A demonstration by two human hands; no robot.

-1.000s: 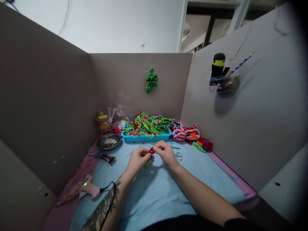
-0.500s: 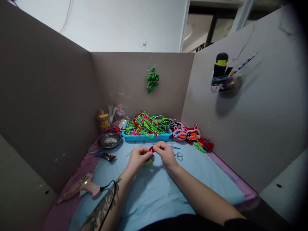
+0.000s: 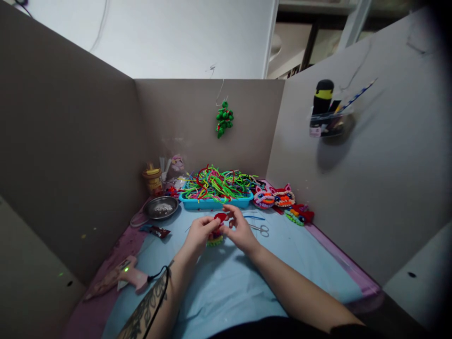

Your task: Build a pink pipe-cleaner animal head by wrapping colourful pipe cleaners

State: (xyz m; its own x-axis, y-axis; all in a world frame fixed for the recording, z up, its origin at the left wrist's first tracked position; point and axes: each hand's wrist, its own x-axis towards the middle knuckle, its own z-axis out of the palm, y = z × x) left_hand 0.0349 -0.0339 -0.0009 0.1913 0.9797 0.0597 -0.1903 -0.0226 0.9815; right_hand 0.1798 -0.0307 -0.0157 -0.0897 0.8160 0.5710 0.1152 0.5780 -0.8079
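Note:
My left hand point(image 3: 203, 232) pinches a small red pipe-cleaner piece point(image 3: 221, 217) over the middle of the table. Below its fingers shows a part with a yellow-green edge point(image 3: 214, 242); whether it is joined to the red piece I cannot tell. Close on the right, my right hand point(image 3: 242, 230) has its thumb and fingers apart beside the red piece, with nothing visibly gripped. Scissors point(image 3: 263, 230) and a blue pipe cleaner point(image 3: 254, 217) lie just beyond the right hand. Fingers partly hide the held work.
A blue tray point(image 3: 201, 203) heaped with pipe cleaners point(image 3: 222, 183) stands at the back. Finished pipe-cleaner animal heads point(image 3: 264, 197) sit to its right. On the left are a metal dish point(image 3: 160, 207), a brown wrapper point(image 3: 160, 231) and a pink glue gun point(image 3: 132, 275) with its cord across my forearm.
My right fingers have come off the red piece and spread apart. The red piece now shows more fully in my left hand, which has shifted slightly.

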